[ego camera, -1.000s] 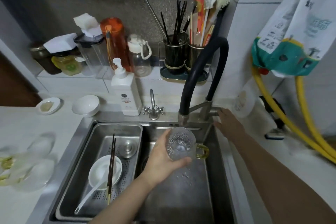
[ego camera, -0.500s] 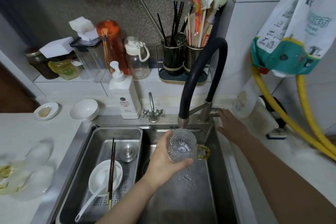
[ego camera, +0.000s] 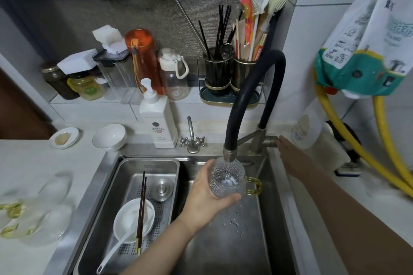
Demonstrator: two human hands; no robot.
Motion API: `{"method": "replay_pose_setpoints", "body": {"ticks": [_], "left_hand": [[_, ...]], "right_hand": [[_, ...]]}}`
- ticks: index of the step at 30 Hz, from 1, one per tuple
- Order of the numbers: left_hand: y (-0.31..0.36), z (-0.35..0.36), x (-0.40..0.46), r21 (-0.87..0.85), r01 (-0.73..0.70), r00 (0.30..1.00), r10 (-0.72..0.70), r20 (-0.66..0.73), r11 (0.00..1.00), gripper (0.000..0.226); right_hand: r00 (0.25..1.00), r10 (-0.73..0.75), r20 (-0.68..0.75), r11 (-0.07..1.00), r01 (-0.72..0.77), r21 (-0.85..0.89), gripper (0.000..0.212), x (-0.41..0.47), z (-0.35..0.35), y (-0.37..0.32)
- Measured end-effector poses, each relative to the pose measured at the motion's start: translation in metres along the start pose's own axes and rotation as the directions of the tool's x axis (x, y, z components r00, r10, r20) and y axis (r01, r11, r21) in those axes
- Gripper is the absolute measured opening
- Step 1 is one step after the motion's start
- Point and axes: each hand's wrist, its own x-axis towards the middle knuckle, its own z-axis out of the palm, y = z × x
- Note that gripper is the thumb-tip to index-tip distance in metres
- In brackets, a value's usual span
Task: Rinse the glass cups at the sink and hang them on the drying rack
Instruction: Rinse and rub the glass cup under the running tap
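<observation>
Down over the steel sink basin (ego camera: 234, 248), my left hand (ego camera: 203, 194) wraps its fingers and thumb round the dimpled clear glass cup with the amber handle (ego camera: 228, 179), mouth tipped up right under the metal nozzle of the black hose tap (ego camera: 229, 155). Droplets scatter on the basin floor just below the cup, and there looks to be water pooling inside it, so I'd call this the rinse itself, early in the job.

Left of that, the steel drain tray (ego camera: 154, 164) carries a white bowl with a white spoon (ego camera: 131, 221) and dark chopsticks (ego camera: 140, 207) laid across it. On the white counter at far left sit more blurred clear glass cups with yellow handles (ego camera: 33, 212), waiting, by my reckoning.

Further out, my right hand (ego camera: 290, 152) reaches to the grey tap lever (ego camera: 268, 140), fingers straight, tips touching its end, gripping nothing.

Behind the basin stand a white pump soap bottle (ego camera: 159, 123), a small white bowl (ego camera: 109, 135) and a little two-handled chrome tap (ego camera: 192, 138); on the ledge beyond, an orange bottle (ego camera: 143, 60) and black utensil holders (ego camera: 230, 73).

Next, I think: swirl, tip the water out, work the lever with my right. No drying rack shows from here, so I'll have to find it before hanging this cup.
</observation>
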Motion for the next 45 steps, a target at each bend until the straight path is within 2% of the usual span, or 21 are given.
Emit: {"method": "replay_pose_setpoints", "body": {"ticks": [2,3,6,8,12,14,16,17,18,20,23,25,27,31,35,39,41,45], "left_hand": [[-0.001,0.0,0.001,0.008,0.002,1.0,-0.002,-0.008,1.0,0.11],[-0.001,0.0,0.001,0.011,0.004,1.0,-0.004,-0.012,1.0,0.111],[-0.001,0.0,0.002,0.013,0.009,1.0,-0.009,-0.013,1.0,0.111],[-0.002,0.0,0.003,0.005,0.008,1.0,-0.008,-0.015,1.0,0.109],[-0.005,0.001,0.005,0.01,0.008,1.0,-0.008,-0.013,1.0,0.109],[-0.008,0.001,0.005,0.008,0.001,1.0,-0.001,-0.01,1.0,0.109],[-0.01,0.001,0.006,0.003,0.0,1.0,0.0,-0.002,1.0,0.109],[-0.011,0.001,0.006,0.003,0.001,1.0,-0.001,0.002,1.0,0.108],[-0.012,0.001,0.006,0.005,-0.002,1.0,0.002,0.004,1.0,0.108],[-0.015,-0.001,0.005,0.008,0.0,1.0,0.0,0.012,1.0,0.108],[-0.018,-0.004,0.004,0.026,0.007,1.0,-0.007,0.023,1.0,0.102],[-0.019,-0.007,0.004,0.036,0.005,1.0,-0.006,0.029,0.999,0.098],[-0.021,-0.01,0.003,0.032,-0.001,0.999,0.0,0.041,0.999,0.097],[-0.027,-0.016,0.0,0.005,-0.005,0.996,0.005,0.088,1.0,0.101],[-0.023,-0.029,-0.001,-0.047,-0.028,0.989,0.034,0.142,0.999,0.088],[-0.003,-0.033,0.005,-0.071,-0.047,0.973,0.061,0.221,0.996,0.074],[0.004,-0.029,0.009,-0.013,-0.08,0.964,0.08,0.253,0.997,0.083],[-0.014,-0.026,0.001,0.026,-0.093,0.955,0.081,0.286,0.995,0.102]], "right_hand": [[0.995,-0.026,-0.094,0.997,0.018,-0.082,0.03,0.004,0.015,0.013],[0.995,-0.011,-0.095,0.996,0.002,-0.092,0.032,0.003,0.016,0.015],[1.0,-0.007,-0.003,1.0,0.007,0.008,0.062,0.0,0.011,0.01],[0.997,-0.065,-0.041,0.997,0.066,0.037,0.07,-0.001,0.006,0.006],[0.998,-0.048,-0.027,0.999,0.049,0.022,0.074,0.001,0.007,0.007],[0.998,0.001,-0.055,0.999,0.001,0.044,0.069,-0.004,-0.004,-0.004],[0.99,0.018,-0.138,0.976,0.012,0.215,0.054,-0.012,-0.012,-0.024],[0.989,0.043,-0.143,0.939,0.009,0.343,0.049,-0.019,-0.017,-0.036],[0.992,0.098,-0.081,0.861,-0.044,0.506,0.046,-0.028,-0.024,-0.052],[0.989,0.136,0.06,0.662,-0.136,0.737,0.043,-0.05,-0.04,-0.083],[0.984,0.093,0.152,0.395,-0.176,0.902,0.031,-0.079,-0.06,-0.116],[0.982,0.027,0.186,0.279,-0.187,0.942,0.029,-0.092,-0.066,-0.13],[0.978,-0.042,0.203,0.261,-0.185,0.947,0.039,-0.101,-0.067,-0.138],[0.972,-0.054,0.227,0.216,-0.211,0.953,0.053,-0.112,-0.063,-0.147],[0.967,-0.105,0.231,0.227,-0.203,0.953,0.053,-0.11,-0.071,-0.159],[0.985,-0.041,0.17,0.18,-0.16,0.971,0.049,-0.112,-0.081,-0.162],[0.989,0.01,0.151,0.177,-0.15,0.973,0.056,-0.121,-0.08,-0.159],[0.99,0.05,0.135,0.191,-0.142,0.971,0.048,-0.133,-0.068,-0.165]]}}
